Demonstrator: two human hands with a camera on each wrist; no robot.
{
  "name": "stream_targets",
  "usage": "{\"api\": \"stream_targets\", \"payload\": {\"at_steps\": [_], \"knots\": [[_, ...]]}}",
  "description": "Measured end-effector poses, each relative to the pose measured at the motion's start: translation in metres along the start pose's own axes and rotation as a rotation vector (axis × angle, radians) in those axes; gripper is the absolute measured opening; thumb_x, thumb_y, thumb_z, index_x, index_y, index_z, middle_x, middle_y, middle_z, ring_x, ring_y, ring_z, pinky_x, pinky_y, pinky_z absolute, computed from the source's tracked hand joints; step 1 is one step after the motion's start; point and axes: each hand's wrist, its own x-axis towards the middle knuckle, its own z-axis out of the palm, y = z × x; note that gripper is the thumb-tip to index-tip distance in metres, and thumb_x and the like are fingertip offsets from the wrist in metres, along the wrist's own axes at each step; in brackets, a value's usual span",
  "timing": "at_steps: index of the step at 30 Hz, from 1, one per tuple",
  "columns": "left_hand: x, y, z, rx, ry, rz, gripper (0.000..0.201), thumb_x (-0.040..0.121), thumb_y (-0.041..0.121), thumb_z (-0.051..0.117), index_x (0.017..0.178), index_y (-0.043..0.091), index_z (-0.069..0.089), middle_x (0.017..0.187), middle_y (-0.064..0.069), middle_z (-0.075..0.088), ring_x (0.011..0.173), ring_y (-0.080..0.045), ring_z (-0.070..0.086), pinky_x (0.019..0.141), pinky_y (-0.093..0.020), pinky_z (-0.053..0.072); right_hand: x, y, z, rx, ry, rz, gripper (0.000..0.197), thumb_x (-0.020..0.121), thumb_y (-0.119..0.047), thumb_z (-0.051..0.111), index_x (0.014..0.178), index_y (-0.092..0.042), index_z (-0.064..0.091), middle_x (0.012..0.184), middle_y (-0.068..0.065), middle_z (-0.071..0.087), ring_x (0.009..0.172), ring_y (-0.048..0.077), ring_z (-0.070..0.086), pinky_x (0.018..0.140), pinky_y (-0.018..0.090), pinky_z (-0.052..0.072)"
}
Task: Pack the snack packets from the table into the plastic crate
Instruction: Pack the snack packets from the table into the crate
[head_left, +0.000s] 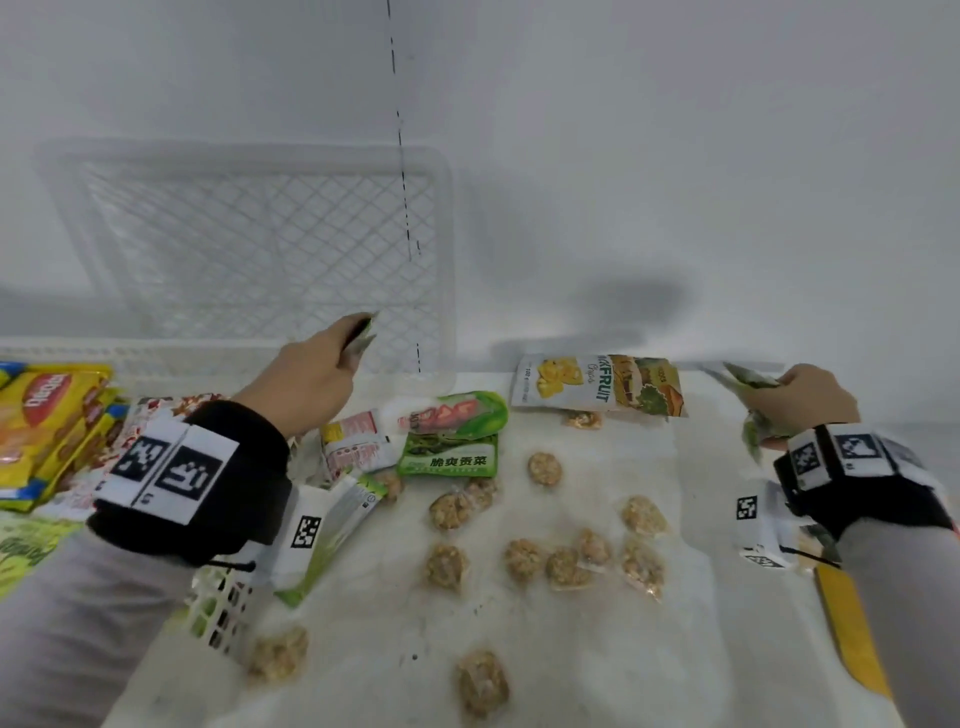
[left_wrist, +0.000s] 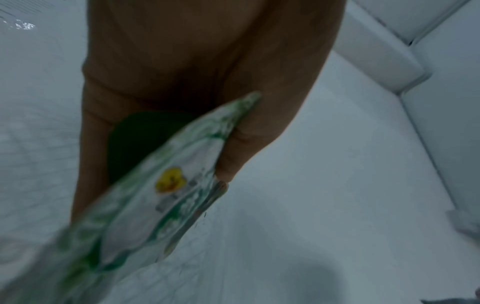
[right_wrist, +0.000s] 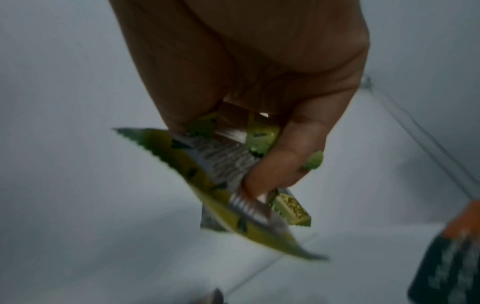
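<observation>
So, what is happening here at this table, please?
A person is packing snacks into a white plastic crate. The left hand holds a green and white packet at the crate's near edge. The right hand grips a few small green-yellow packets at the table's right. The crate looks empty, and many packets and wrapped cookies remain on the table.

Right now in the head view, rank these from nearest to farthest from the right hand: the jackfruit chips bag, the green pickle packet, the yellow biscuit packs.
From the right hand:
1. jackfruit chips bag, just to its left.
2. green pickle packet, mid-table.
3. yellow biscuit packs, far left edge.
</observation>
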Motion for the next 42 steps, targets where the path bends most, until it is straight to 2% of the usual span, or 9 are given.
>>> {"api": "stream_targets", "payload": {"at_steps": [5,10,16,21,28,32,37,40,42], "knots": [[-0.008,0.002,-0.041,-0.163,-0.024,0.081,0.038,0.097,0.015,0.044,0.132,0.031,0.044,0.117,-0.003,0.058,0.104,-0.023,0.053,0.086,-0.031,0.038,-0.026,-0.011,-0.033,0.039,0.064,-0.013,0.050,0.077,-0.046,0.069,0.074,0.003,0.062,0.074,0.020,0.069,0.073,0.036,0.067,0.076,0.049,0.056],[-0.003,-0.012,-0.073,-0.376,-0.066,0.127,0.026,0.098,0.011,0.043,0.111,0.034,0.045,0.099,0.017,0.056,0.093,-0.004,0.051,0.077,-0.022,0.037,-0.056,-0.047,-0.045,0.274,0.036,-0.073,0.040,0.073,-0.042,0.074,0.077,-0.008,0.053,0.079,0.015,0.064,0.070,0.034,0.067,0.074,0.051,0.056],[-0.008,-0.078,-0.123,-0.372,-0.138,0.113,0.026,0.099,0.015,0.043,0.119,0.029,0.050,0.121,-0.008,0.058,0.112,-0.024,0.051,0.082,-0.024,0.039,-0.131,-0.140,-0.008,0.534,-0.024,-0.244,0.042,0.062,-0.042,0.075,0.084,-0.012,0.055,0.071,0.010,0.066,0.057,0.022,0.067,0.058,0.037,0.058],[-0.020,-0.144,-0.175,-0.363,-0.202,0.151,0.031,0.099,0.017,0.045,0.111,0.044,0.049,0.117,0.008,0.059,0.115,-0.014,0.051,0.092,-0.027,0.037,-0.203,-0.229,0.037,0.578,-0.132,-0.330,0.032,0.067,-0.036,0.075,0.083,-0.015,0.056,0.062,0.005,0.063,0.047,0.013,0.062,0.047,0.028,0.054],[-0.030,-0.222,-0.218,-0.044,-0.221,0.175,0.039,0.099,0.020,0.043,0.136,0.032,0.040,0.128,-0.001,0.056,0.115,-0.024,0.053,0.101,-0.037,0.041,-0.292,-0.334,0.094,0.439,-0.389,-0.472,0.009,0.077,-0.017,0.065,0.082,-0.016,0.058,0.054,0.000,0.066,0.045,0.010,0.063,0.045,0.026,0.052],[-0.029,-0.257,-0.215,0.218,-0.069,0.229,0.048,0.099,0.019,0.039,0.143,0.037,0.029,0.114,-0.012,0.061,0.098,-0.031,0.058,0.083,-0.032,0.044,-0.335,-0.383,0.146,0.327,-0.523,-0.515,0.012,0.080,-0.022,0.067,0.085,-0.018,0.056,0.050,-0.003,0.063,0.039,0.006,0.059,0.042,0.022,0.049],[-0.029,-0.293,-0.195,0.536,0.014,0.175,0.069,0.096,0.016,0.039,0.141,0.057,0.007,0.088,-0.005,0.040,0.087,-0.034,0.054,0.068,-0.037,0.043,-0.368,-0.418,0.213,0.284,-0.557,-0.533,0.016,0.082,-0.019,0.063,0.094,-0.016,0.053,0.071,0.004,0.065,0.046,0.009,0.062,0.045,0.026,0.053],[-0.023,-0.315,-0.186,0.598,-0.191,0.081,0.064,0.092,0.034,0.054,0.145,0.042,0.020,0.121,-0.012,0.044,0.114,-0.035,0.048,0.087,-0.043,0.047,-0.378,-0.430,0.245,0.180,-0.536,-0.605,0.026,0.081,-0.014,0.062,0.106,-0.015,0.056,0.099,0.009,0.065,0.074,0.019,0.062,0.060,0.028,0.054],[-0.021,-0.328,-0.186,0.523,-0.382,0.042,0.083,0.081,0.047,0.067,0.148,0.036,0.019,0.143,-0.014,0.034,0.130,-0.034,0.037,0.102,-0.044,0.040,-0.382,-0.434,0.261,0.065,-0.521,-0.605,0.034,0.080,-0.012,0.060,0.114,-0.019,0.056,0.115,0.008,0.059,0.091,0.020,0.058,0.074,0.028,0.051]]}}
